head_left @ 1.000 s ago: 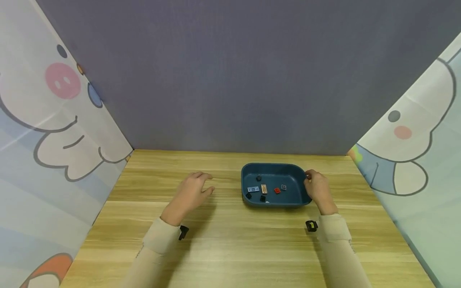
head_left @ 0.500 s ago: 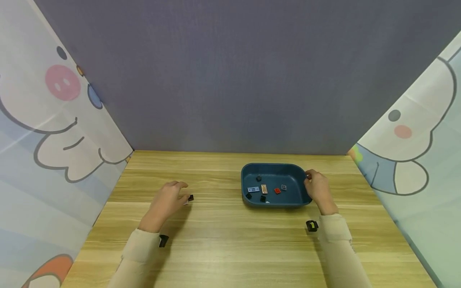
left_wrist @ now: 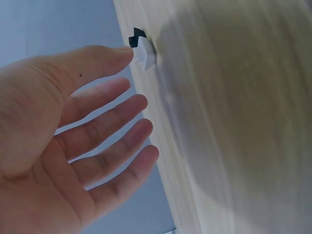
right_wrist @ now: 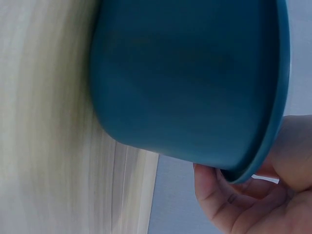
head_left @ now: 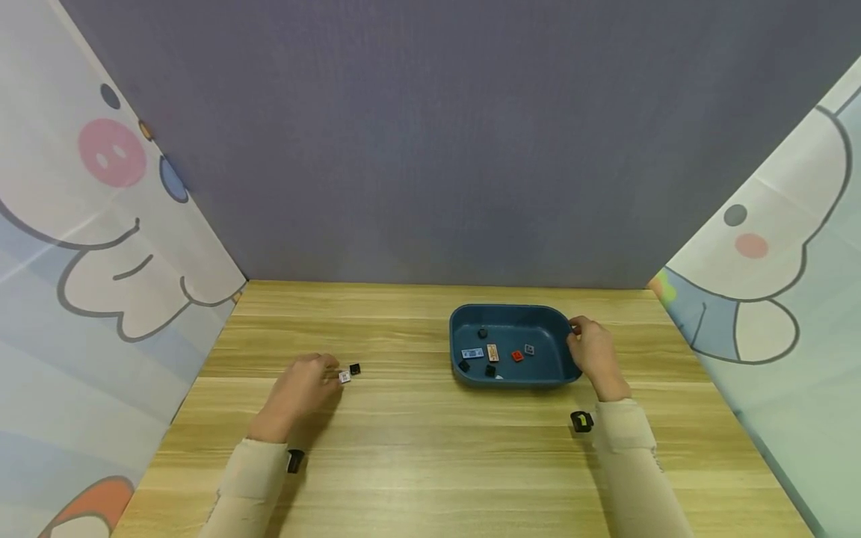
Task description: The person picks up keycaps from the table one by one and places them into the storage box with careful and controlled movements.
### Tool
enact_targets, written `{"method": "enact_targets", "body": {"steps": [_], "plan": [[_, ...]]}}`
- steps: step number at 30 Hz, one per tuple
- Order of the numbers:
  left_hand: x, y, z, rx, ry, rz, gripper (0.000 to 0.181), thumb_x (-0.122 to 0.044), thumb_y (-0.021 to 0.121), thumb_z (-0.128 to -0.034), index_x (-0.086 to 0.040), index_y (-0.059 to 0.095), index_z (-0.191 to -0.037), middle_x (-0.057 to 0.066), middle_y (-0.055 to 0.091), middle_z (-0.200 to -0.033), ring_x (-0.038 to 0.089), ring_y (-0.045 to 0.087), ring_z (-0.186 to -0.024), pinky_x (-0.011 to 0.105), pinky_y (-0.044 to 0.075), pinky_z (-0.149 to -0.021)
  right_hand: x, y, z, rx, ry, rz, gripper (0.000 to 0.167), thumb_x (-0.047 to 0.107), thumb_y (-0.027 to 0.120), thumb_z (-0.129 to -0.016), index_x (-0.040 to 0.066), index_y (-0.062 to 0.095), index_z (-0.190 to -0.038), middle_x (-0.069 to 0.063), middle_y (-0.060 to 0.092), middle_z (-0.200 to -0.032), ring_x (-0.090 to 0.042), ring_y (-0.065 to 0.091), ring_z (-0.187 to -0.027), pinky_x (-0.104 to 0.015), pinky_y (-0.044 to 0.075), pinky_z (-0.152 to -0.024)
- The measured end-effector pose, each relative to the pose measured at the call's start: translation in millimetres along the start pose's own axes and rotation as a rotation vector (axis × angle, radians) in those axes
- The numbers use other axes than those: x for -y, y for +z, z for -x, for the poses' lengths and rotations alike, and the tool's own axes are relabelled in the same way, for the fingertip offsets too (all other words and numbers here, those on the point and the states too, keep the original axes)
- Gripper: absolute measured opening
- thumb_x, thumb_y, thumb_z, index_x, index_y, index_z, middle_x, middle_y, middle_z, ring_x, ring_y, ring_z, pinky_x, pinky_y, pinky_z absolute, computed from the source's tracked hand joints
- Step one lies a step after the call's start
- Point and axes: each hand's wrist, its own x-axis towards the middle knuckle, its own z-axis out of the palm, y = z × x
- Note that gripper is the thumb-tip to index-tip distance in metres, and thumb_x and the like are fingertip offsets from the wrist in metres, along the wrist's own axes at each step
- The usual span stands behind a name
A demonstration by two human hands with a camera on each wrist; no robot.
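Observation:
My left hand [head_left: 300,392] is low over the left part of the table, fingers apart and slightly bent, holding nothing. Just beyond its fingertips lie a small white square piece [head_left: 344,376] with a dark print and a small black piece [head_left: 355,368]. In the left wrist view the thumb tip overlaps the edge of the white piece [left_wrist: 145,53]; whether they touch I cannot tell. At the right end of a dark blue plastic tub [head_left: 518,382], my right hand [head_left: 595,357] grips the rim, its fingers curled around it in the right wrist view.
Inside the tub lie a light blue tile [head_left: 473,353], an orange-and-white tile [head_left: 493,353], a red piece [head_left: 517,356], a grey piece [head_left: 529,349] and several black pieces. A grey panel [head_left: 430,149] rises behind the wooden table [head_left: 430,463], with cartoon-printed sheets at both sides.
My left hand has moved left and toward me, away from the tub, and lower. The white and black pieces now show beside its fingertips. The right hand and tub have stayed put.

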Motion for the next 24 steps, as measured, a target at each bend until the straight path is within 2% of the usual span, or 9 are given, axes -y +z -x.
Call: {"method": "enact_targets", "body": {"steps": [11, 18, 24], "plan": [[1.6, 9.1, -1.4, 0.049, -0.044, -0.019, 0.019, -0.014, 0.081, -0.0837, -0.006, 0.074, -0.099, 0.009, 0.066, -0.095, 0.025, 0.065, -0.082, 0.044, 0.056, -0.068, 1, -1, 1.2, 0.005, 0.01, -0.002, 0.033, 0.0, 0.052, -0.097, -0.015, 0.056, -0.126, -0.035, 0.062, -0.109, -0.048, 0.062, -0.093, -0.056, 0.053, -0.075], [0.5, 11.4, -2.6, 0.045, -0.045, -0.024, 0.019, -0.015, 0.079, -0.0852, -0.005, 0.074, -0.1, 0.01, 0.067, -0.098, 0.029, 0.067, -0.085, 0.046, 0.057, -0.071, 2, -1, 1.1, -0.013, -0.001, -0.002, 0.032, -0.001, 0.052, -0.097, -0.015, 0.057, -0.124, -0.035, 0.063, -0.108, -0.046, 0.063, -0.089, -0.055, 0.054, -0.073], [-0.7, 11.3, -2.2, 0.049, -0.06, -0.028, 0.017, -0.014, 0.079, -0.0852, -0.006, 0.075, -0.099, 0.009, 0.066, -0.095, 0.027, 0.067, -0.083, 0.045, 0.056, -0.07, 2, -1, 1.4, -0.01, -0.004, 0.001, 0.032, 0.0, 0.052, -0.097, -0.015, 0.057, -0.125, -0.036, 0.062, -0.108, -0.046, 0.063, -0.09, -0.055, 0.054, -0.073]]}}
